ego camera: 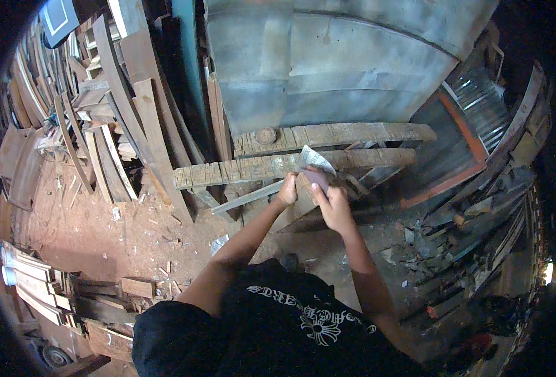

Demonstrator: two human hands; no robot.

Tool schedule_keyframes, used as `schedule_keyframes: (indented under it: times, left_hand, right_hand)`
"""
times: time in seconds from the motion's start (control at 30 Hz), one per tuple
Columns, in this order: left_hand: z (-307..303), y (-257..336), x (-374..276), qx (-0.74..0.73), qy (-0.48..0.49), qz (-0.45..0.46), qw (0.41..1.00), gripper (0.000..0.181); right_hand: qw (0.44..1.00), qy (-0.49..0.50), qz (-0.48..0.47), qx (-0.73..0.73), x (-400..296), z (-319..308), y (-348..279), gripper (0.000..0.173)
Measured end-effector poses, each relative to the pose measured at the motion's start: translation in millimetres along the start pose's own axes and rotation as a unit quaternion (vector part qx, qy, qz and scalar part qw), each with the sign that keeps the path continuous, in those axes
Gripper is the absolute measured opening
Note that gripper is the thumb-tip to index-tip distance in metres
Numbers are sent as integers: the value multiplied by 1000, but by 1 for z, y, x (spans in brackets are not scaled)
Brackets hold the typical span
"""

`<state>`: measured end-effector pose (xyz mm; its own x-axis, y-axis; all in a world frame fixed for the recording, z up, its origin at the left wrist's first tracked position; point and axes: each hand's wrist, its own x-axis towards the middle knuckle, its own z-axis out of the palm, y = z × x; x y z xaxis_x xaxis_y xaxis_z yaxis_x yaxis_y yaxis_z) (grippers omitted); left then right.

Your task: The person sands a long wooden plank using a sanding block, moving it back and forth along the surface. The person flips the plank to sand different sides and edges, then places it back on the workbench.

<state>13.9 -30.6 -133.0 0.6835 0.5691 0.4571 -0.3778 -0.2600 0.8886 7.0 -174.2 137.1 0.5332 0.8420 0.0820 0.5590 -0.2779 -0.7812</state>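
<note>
My right hand (337, 207) grips a sheet (316, 162), apparently sandpaper, with a pale printed back and a pinkish-brown face; its upper part curls over. Close by on the left, my left hand (288, 189) has its fingers closed around the edge of something small, perhaps the sheet's lower left edge or a thin wooden piece below it; the hold is not clear. Both hands are just in front of a scarred wooden beam (240, 171). A second notched beam (325, 135) lies behind it, with a round wooden block (266, 136) on its left part.
A large grey sheet-covered panel (353, 61) stands behind the beams. Long boards (157, 141) lean at the left. Cut timber (37, 282) is stacked at the lower left. Wood scraps (447, 249) litter the right side, near an orange-edged frame (466, 174). Chips lie on the dirt floor (89, 235).
</note>
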Motion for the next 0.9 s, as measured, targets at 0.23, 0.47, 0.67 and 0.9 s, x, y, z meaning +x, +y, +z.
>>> schedule_keyframes:
  times: [0.23,0.47,0.67,0.9]
  left_hand:
    - [-14,14,-20,40,-11,-20,999,15]
    - [-19,113,-20,110,-81,-125,983,26]
    - [-17,190,-59,4,38,-139,990,44]
    - [-42,221,-113,-26,44,-263,963,64]
  right_hand:
    - [958,66,65,270,-5,23,42,34]
    - [903,154,98,388,-30,43,58,27]
    - [963,113,66,236,-55,54,46,30]
    - [989,20,-33,141,-74,91,38,25]
